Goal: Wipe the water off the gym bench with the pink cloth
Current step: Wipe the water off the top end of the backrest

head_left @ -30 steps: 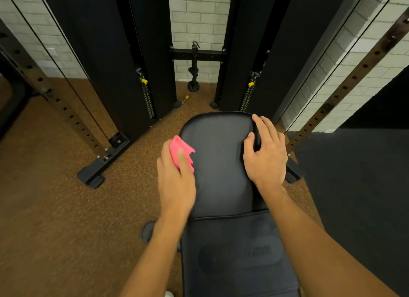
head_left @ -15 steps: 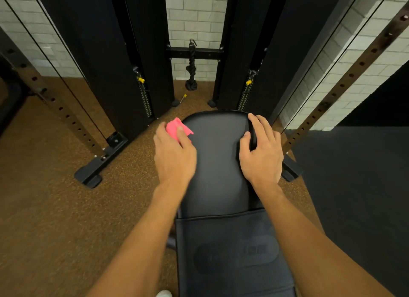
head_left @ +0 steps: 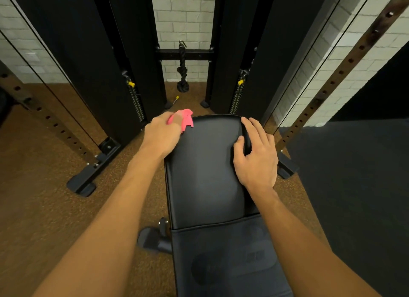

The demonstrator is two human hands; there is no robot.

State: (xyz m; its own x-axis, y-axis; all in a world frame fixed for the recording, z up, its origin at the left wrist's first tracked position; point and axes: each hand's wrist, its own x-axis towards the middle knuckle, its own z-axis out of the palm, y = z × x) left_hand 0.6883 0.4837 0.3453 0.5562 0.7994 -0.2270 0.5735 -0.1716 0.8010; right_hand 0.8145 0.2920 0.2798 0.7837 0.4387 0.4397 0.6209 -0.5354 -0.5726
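Two hands on a gym bench (head_left: 205, 175): the left hand (head_left: 161, 135) holds the pink cloth (head_left: 184, 119) bunched under its fingers at the padded surface's 11 o'clock corner, while the right hand (head_left: 256, 155) grips the edge near 2 o'clock, thumb on top. Water (if any is there) cannot be made out on the dark vinyl. Firm, overlapping passes from that corner toward 6 o'clock would likely serve best. A cable machine (head_left: 132, 53) stands at 12 o'clock.

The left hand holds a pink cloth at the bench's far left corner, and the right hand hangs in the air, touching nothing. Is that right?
Not quite. The right hand grips the right edge of the bench, as the head view shows. The left hand does hold the pink cloth at the far left corner.
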